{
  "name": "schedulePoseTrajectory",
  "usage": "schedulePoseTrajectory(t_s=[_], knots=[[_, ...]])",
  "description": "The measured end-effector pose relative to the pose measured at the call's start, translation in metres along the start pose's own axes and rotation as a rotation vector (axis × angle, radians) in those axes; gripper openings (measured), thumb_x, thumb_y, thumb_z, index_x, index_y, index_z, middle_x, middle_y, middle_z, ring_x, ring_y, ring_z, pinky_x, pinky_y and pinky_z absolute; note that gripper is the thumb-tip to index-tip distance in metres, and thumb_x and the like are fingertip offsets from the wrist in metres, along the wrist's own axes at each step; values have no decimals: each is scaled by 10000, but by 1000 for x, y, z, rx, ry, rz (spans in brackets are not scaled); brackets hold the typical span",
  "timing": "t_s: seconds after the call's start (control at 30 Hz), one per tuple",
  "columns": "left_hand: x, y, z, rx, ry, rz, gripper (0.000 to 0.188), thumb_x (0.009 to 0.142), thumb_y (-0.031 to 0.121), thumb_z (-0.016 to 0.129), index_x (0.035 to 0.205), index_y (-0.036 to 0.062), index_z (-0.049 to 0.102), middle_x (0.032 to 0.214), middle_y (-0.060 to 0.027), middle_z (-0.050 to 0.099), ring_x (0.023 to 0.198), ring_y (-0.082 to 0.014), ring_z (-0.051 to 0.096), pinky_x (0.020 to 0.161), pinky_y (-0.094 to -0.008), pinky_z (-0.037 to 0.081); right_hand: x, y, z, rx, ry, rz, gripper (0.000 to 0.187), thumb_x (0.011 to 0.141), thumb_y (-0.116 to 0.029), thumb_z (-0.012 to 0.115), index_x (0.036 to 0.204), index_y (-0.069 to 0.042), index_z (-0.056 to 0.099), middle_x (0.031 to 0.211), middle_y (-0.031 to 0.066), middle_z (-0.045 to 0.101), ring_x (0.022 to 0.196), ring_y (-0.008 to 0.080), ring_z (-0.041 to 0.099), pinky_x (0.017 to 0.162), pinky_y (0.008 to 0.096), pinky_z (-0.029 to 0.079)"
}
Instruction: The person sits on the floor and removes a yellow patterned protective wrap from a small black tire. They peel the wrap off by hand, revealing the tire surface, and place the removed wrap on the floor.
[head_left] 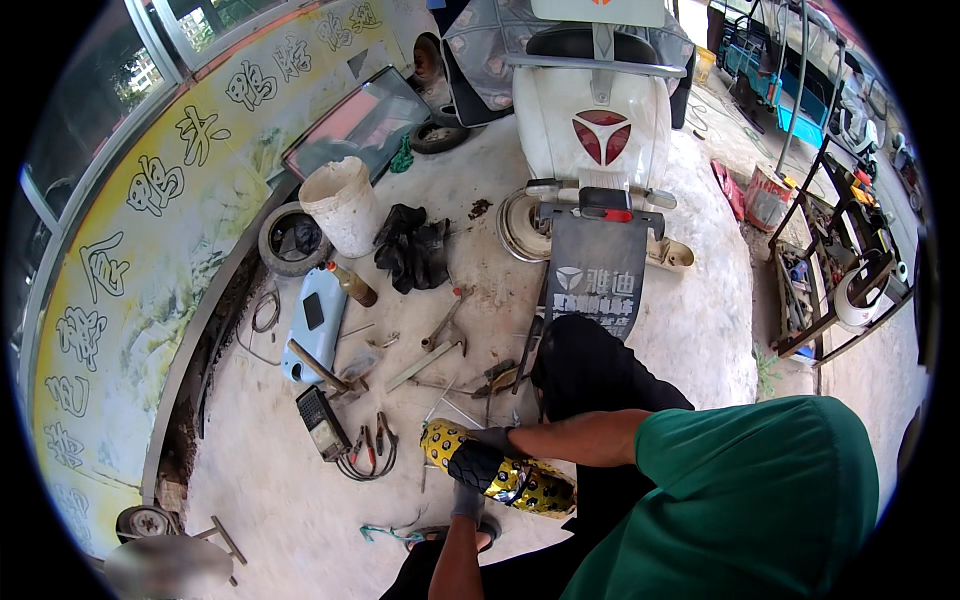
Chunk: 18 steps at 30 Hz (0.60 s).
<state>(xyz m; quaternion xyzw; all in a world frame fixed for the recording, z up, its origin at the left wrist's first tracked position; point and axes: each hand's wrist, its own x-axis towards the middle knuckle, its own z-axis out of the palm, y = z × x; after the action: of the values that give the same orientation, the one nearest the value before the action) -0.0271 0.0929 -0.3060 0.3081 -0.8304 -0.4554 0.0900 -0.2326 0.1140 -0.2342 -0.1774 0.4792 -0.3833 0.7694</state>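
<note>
A tyre (474,464) in yellow wrapping with black spots and shiny gold foil lies across my lap area, its dark tread showing through a gap in the wrap. My right hand (496,441), in a dark grey glove, grips its upper side. From below, my left hand (467,501), gloved too, holds the lower side. Some fingers of both hands are hidden. Left of the tyre, cables with red and black clamps (372,445) lie beside a black-and-grey box-shaped device (322,424). Thin metal rods lie on the ground just beyond it.
Ahead stands a white scooter (595,110) with a black mudflap (597,265); a wheel rim (523,226) sits beside it. Around the ground are a hammer (318,366), a light blue panel (303,345), a bottle (352,285), a white bucket (342,210) and a used tyre (275,262). A rack (800,310) stands right.
</note>
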Motion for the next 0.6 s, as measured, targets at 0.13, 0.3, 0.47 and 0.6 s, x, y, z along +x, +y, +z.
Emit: schedulePoseTrajectory(t_s=[0.13,0.3,0.47,0.6], knots=[[14,34,-27,387,-29,539,555,958,215,479,1489,141,335,1521,-116,332,1415,-280,302,1192,-417,220,-3,-20,-13,-1045,387,-125,562,923,-519,530,1171,-29,647,1133,154,683,993,298,664,878,396,511],[8,50,-52,469,-130,368,540,976,232,464,1491,143,325,1522,-86,338,1428,-241,288,1200,-388,198,-59,-75,39,-801,683,-92,575,876,-498,565,1203,-30,633,1157,229,650,1077,370,631,943,445,480],[0,75,-69,638,-64,341,464,927,245,583,1365,129,485,1307,-60,567,1142,-256,574,981,-394,463,-76,-119,34,-556,747,-341,516,896,-486,576,1079,-12,666,1071,217,679,1001,335,660,858,406,501],[10,113,-75,-542,190,-409,316,880,112,630,1193,83,603,1053,-68,656,899,-204,659,655,-358,565,-110,-139,68,-4,370,-410,421,924,-394,631,1089,-8,668,946,90,704,789,177,652,720,339,515]])
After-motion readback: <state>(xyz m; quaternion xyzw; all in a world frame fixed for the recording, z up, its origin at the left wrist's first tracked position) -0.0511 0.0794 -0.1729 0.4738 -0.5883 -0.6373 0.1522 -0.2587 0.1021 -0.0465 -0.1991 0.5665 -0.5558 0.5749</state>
